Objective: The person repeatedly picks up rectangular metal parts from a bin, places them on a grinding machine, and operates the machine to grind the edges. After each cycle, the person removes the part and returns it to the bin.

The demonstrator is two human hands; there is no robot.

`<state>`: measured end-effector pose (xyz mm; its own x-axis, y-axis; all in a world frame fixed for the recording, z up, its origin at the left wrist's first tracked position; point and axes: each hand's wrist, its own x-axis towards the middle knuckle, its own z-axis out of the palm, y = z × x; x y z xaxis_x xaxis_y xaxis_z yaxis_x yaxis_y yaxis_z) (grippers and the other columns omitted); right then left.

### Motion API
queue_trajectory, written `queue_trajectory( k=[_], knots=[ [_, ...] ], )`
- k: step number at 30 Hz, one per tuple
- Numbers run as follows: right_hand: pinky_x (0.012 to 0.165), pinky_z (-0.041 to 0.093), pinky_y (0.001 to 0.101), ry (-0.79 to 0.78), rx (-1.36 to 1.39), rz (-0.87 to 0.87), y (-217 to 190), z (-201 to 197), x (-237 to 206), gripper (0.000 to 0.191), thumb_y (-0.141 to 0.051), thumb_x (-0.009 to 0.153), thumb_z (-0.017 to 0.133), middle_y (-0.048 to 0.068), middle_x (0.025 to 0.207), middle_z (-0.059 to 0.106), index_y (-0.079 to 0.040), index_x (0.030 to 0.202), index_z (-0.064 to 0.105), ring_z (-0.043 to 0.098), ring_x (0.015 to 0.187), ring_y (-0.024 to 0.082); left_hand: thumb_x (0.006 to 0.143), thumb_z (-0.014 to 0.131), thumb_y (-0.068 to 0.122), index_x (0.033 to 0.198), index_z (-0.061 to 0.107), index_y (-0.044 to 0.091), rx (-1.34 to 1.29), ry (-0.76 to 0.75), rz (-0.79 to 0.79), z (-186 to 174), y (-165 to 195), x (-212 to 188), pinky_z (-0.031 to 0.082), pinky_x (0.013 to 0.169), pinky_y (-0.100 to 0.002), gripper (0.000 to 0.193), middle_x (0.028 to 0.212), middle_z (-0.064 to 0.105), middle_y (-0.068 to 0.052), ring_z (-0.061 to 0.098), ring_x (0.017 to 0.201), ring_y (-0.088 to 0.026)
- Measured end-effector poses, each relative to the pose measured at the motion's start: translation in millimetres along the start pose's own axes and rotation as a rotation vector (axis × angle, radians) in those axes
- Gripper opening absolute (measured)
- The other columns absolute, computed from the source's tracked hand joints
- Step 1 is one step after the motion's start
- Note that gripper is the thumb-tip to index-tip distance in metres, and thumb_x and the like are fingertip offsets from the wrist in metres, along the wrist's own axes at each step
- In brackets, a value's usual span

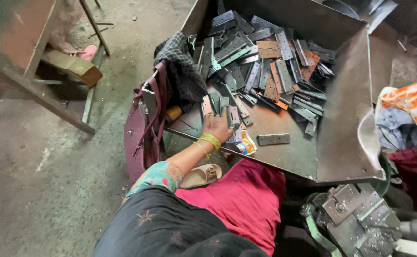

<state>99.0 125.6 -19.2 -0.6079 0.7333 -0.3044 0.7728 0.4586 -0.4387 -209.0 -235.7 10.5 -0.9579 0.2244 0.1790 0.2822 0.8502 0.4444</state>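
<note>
Left hand [216, 126], bangles at the wrist, reaching into a large metal tray [346, 138] and grasping a small stack of flat metal hinge plates [220, 107], fingers wrapped over their lower ends. Directly beyond the grip, a heaped pile of hinges [265, 62], grey and rust-orange, filling the tray's far half. Just right of the grip, a small printed packet [244, 142]; further right, a single hinge [273, 139] lying flat on the bare tray floor, apart from the pile. Left of the grip, a dark checked cloth [180, 71] draped over the tray edge above a maroon bag [144, 128]. Below the wrist, a beige sandal [201, 175]. Right hand out of view.
</note>
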Motion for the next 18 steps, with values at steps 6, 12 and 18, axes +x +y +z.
queue_trajectory(
  k=[6,12,18],
  knots=[
    [0.084,0.055,0.0472,0.245,0.033,-0.018,79.7,-61.5,-29.4,0.023,-0.027,0.097,0.071,0.020,0.093,0.070,-0.004,0.100,0.074,0.069,0.088,0.035,0.086,0.073,0.053,0.129,0.056,0.004,0.025,0.080,-0.295,24.1,-10.8,29.1,0.042,0.105,-0.056,0.068,0.107,0.072,-0.024,0.061,0.112,-0.043],
    [0.085,0.055,0.0480,0.475,0.004,-0.113,131.1,-101.2,-75.1,0.024,-0.026,0.098,0.071,0.021,0.094,0.070,-0.003,0.099,0.074,0.069,0.089,0.036,0.087,0.071,0.029,0.137,0.061,0.010,0.028,-0.110,-0.071,36.4,3.9,31.9,0.052,0.105,-0.051,0.054,0.116,0.076,-0.020,0.067,0.118,-0.039],
    [0.086,0.054,0.0488,0.692,-0.098,-0.250,131.6,-106.3,-136.5,0.024,-0.026,0.098,0.071,0.022,0.094,0.069,-0.003,0.099,0.074,0.069,0.090,0.037,0.062,0.085,0.029,0.135,0.061,0.009,0.078,0.128,0.197,16.4,17.6,19.8,0.038,0.103,-0.064,0.080,0.143,0.058,-0.019,0.050,0.133,-0.044]
  ],
)
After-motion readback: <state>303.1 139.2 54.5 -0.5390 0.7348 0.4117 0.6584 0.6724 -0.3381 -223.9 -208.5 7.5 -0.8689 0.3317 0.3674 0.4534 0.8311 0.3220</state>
